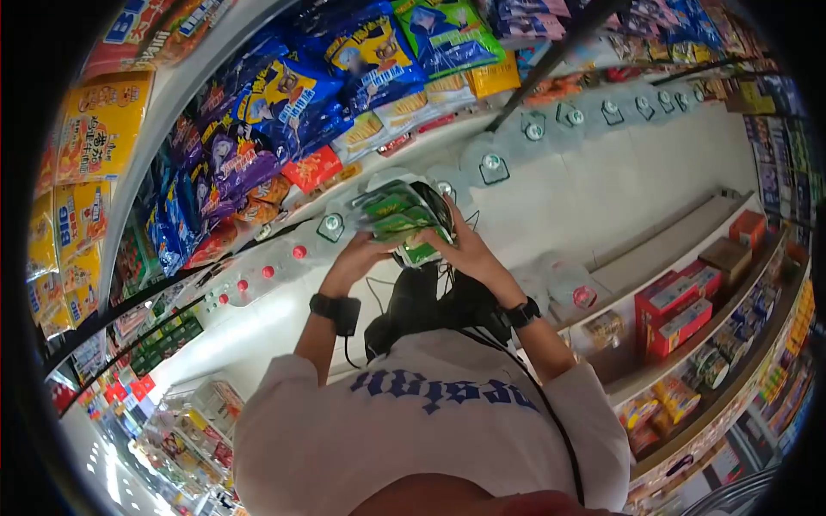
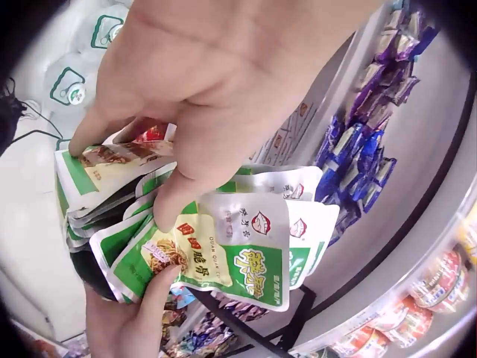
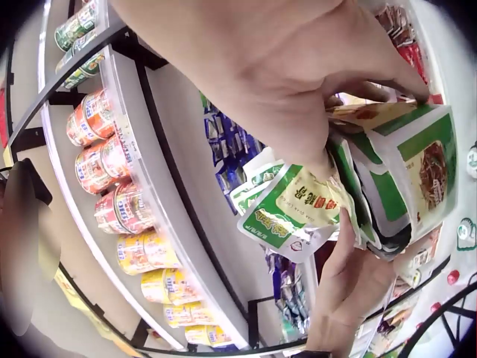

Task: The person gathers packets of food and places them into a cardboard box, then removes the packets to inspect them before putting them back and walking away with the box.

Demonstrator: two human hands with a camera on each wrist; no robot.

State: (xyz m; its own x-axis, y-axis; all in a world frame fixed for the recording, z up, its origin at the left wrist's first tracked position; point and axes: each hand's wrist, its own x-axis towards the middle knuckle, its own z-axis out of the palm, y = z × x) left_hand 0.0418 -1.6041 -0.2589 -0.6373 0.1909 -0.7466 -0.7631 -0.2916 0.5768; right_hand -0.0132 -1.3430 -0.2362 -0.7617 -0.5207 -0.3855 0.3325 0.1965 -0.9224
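Observation:
In the head view, a bundle of green-and-white snack pouches (image 1: 397, 211) is held in front of the body between both hands. My left hand (image 1: 354, 261) grips the bundle from the left, and my right hand (image 1: 473, 251) from the right. The left wrist view has the pouches fanned out, the front pouch (image 2: 246, 246) showing a cream panel and a picture of food. There, the thumb of my right hand (image 2: 134, 324) presses its lower corner. Seen from the right wrist, a wider green-and-white pack (image 3: 425, 164) with a brown food picture faces outward beside the pouches.
Large blue snack bags (image 1: 366, 56) fill the shelf ahead. A row of clear water jugs (image 1: 490, 163) stands on the floor below. Cup noodles (image 3: 123, 209) line a curved shelf, and red boxes (image 1: 675, 314) sit on shelving at the right.

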